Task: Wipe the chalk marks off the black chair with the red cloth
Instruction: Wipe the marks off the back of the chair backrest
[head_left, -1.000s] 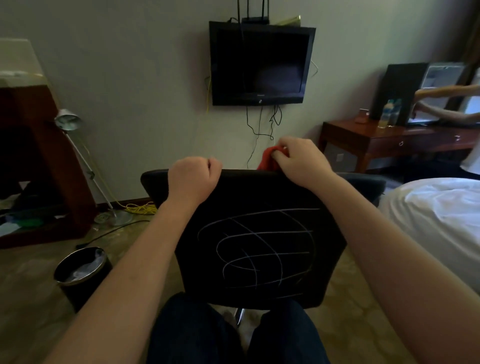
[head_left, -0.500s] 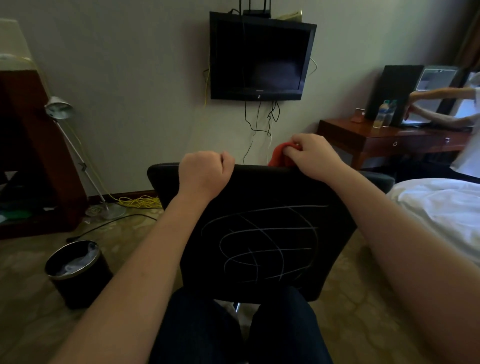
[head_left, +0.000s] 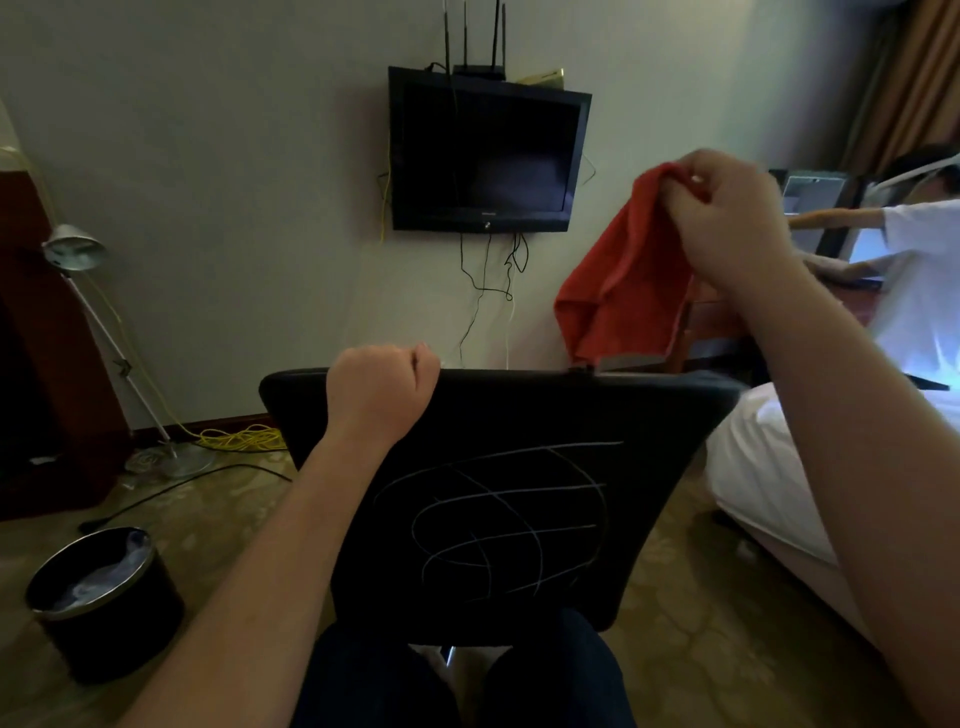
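Note:
The black chair (head_left: 665, 415) stands right in front of me with its backrest facing me. White chalk marks (head_left: 498, 519), loops and crossing lines, cover the middle of the backrest. My left hand (head_left: 382, 387) grips the top edge of the backrest near its left end. Up and to the right, my right hand (head_left: 727, 223) holds the red cloth (head_left: 618, 286) by one corner. The cloth hangs free above the chair's top right edge, its lowest tip just about reaching it.
A black waste bin (head_left: 98, 603) stands on the floor at lower left, a floor lamp (head_left: 78, 254) and yellow cable (head_left: 244, 439) behind it. A wall-mounted TV (head_left: 483, 156) hangs ahead. A white bed (head_left: 769, 467) lies right; another person (head_left: 914, 270) is at a desk.
My right hand has lifted the red cloth off the chair's top edge, up and to the right, so it now hangs open. My left hand keeps its grip on the backrest.

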